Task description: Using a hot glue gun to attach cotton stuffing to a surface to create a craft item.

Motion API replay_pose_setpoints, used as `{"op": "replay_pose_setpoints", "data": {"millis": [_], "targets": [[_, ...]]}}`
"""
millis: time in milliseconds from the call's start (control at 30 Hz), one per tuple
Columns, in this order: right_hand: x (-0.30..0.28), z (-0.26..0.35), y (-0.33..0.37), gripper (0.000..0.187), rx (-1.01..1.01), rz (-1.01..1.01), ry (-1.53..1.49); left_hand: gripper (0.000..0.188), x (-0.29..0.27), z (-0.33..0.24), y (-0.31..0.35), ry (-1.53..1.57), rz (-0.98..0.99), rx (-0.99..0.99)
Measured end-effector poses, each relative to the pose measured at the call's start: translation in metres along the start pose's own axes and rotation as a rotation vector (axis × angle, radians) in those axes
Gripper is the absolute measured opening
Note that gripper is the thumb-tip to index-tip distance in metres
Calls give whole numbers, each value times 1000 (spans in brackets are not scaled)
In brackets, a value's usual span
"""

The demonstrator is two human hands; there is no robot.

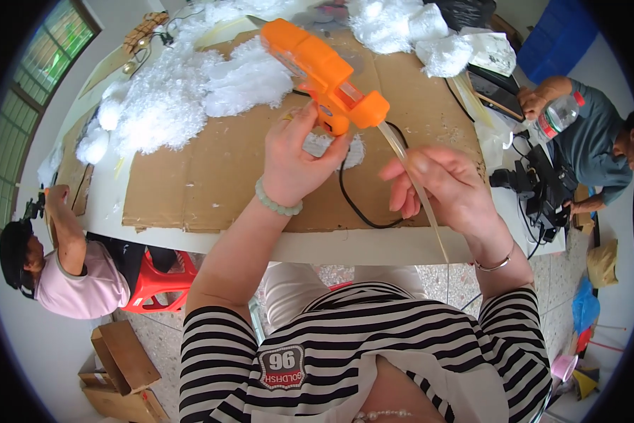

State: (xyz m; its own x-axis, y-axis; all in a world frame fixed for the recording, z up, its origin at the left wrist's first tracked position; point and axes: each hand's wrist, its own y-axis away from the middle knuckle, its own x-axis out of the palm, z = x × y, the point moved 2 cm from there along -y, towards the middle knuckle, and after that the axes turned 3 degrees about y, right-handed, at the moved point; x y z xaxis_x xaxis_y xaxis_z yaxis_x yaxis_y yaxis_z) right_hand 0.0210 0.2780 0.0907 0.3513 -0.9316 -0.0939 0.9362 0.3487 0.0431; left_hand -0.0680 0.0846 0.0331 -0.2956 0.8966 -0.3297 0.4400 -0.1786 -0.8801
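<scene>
An orange hot glue gun (310, 60) is raised above the cardboard, its nozzle pointing to the far left. My left hand (296, 155) grips its lower part, thumb and fingers closed round it. From the gun's rear end a long, translucent glue stick (424, 199) runs down toward me and to the right. My right hand (447, 180) is closed on this stick between thumb and fingers, a short way behind the gun. A black cord (348, 194) loops over the cardboard beneath both hands.
Brown cardboard (211, 187) covers the white table (331, 244). Fluffy white shredded fibre (169, 95) is heaped at the far left, with more bundles (394, 25) at the back. One person (84, 275) sits at left; another (595, 130) is at right beside a plastic bottle (558, 116) and black devices (539, 183).
</scene>
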Motion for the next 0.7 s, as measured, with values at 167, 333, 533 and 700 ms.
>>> {"op": "replay_pose_setpoints", "data": {"millis": [167, 333, 533, 700], "targets": [[-31, -22, -19, 47, -208, -45, 152, 36, -1, -18, -7, 281, 18, -137], [-18, -25, -26, 53, -400, -58, 278, 29, 7, -43, -8, 441, 159, -264], [-6, -10, -33, 55, -314, -132, 57, 27, 29, -68, -10, 499, 268, -188], [-38, -14, -27, 43, -303, -160, -15, 24, 14, -67, -26, 300, 521, -190]]}}
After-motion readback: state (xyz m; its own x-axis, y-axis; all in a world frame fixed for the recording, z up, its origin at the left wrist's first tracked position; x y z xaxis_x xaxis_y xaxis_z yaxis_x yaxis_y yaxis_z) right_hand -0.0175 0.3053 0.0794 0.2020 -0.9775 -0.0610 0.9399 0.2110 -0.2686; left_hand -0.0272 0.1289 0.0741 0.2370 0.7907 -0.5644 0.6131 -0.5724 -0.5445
